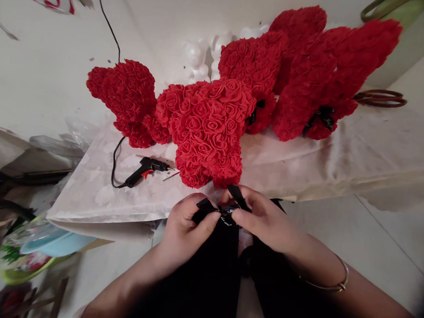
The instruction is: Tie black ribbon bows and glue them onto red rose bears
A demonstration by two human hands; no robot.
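Ribbon (239, 197), black: pinched in left hand (188, 221) and right hand (267, 220); tying apparently unfinished, partly hidden. Two red bears (312, 79) wear bows (325, 118); front bear (212, 125) shows none.

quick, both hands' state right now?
Left hand: closed, pinching black ribbon between thumb and fingers.
Right hand: closed, also pinching black ribbon, close beside the left.

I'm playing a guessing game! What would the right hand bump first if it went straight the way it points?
Past the ribbon it holds, the right hand would probably bump the left hand, though depth is unclear.
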